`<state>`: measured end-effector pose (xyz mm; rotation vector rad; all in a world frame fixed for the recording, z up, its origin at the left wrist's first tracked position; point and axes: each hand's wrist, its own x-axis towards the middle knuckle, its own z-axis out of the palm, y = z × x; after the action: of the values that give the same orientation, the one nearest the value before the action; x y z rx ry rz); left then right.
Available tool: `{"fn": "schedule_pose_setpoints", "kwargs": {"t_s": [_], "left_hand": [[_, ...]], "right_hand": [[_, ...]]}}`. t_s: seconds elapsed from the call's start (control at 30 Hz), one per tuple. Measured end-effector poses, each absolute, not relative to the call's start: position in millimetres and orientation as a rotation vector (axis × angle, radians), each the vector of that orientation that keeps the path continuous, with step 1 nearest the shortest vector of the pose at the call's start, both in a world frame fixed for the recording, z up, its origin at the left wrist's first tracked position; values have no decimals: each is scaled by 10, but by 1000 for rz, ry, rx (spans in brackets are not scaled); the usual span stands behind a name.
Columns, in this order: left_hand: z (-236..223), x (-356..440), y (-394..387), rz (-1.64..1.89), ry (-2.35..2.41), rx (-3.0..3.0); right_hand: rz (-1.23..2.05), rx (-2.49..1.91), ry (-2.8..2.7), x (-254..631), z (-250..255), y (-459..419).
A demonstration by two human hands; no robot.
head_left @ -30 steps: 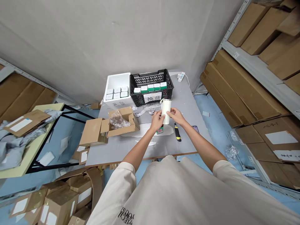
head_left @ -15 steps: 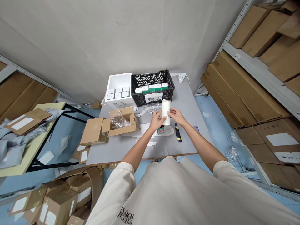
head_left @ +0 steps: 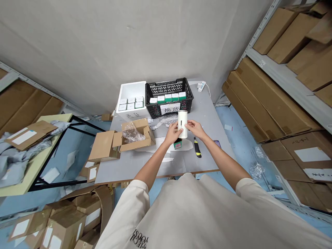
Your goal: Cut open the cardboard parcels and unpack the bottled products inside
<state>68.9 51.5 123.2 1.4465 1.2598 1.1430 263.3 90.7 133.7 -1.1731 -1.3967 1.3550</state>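
A white cylindrical bottle [head_left: 182,119] stands upright in the air over the table, a dark vertical mark on the side facing me. My left hand [head_left: 172,134] grips its left side low down, fingers closed around it. From the right, my right hand [head_left: 195,128] pinches the same bottle with thumb and fingers. Just below the bottle sits a small green box [head_left: 177,144], partly hidden by it and my left hand. A black and yellow utility knife [head_left: 197,148] lies to the right of the box.
Behind are a black crate [head_left: 169,109] and a white foam box [head_left: 121,90], both holding small white-and-green boxes. An open carton [head_left: 137,143] with bubble wrap stands left. A phone [head_left: 217,143] lies right. Shelves with cartons [head_left: 272,100] flank the table.
The bottle has been turned about its upright axis, bringing the dark mark to the front and taking the strap loop out of sight. Both hands keep hold of it.
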Motion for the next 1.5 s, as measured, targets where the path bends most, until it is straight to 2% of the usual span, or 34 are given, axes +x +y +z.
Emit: {"fn": "schedule_pose_setpoints", "kwargs": {"t_s": [0.2,0.43,0.6,0.8,1.07,1.3,1.5], "left_hand": [[1227,654,558,1163,1335,1469],[1239,648,626,1265,1182,1306],[1280,654,617,1215,1361,1337],[1308,657,685,1273,1412,1090],[1365,671,706,1147,1284,826],[1352,627,688,1141,1243,780],[1406,553,660,1159,1135,1013]], "right_hand": [[1403,-1142,-1420,2592,1363,886],[1257,-1146,-1424,2570,1398,923],[1263,-1125,-1412,2517,1388,929],[1281,-1100,-1504,2518,1413,947],[1240,-1150,-1539,2499,1406,1003],[1263,-1074,-1581,2527,1471,929],[1352,-969,-1626,2558,1511,880]]}}
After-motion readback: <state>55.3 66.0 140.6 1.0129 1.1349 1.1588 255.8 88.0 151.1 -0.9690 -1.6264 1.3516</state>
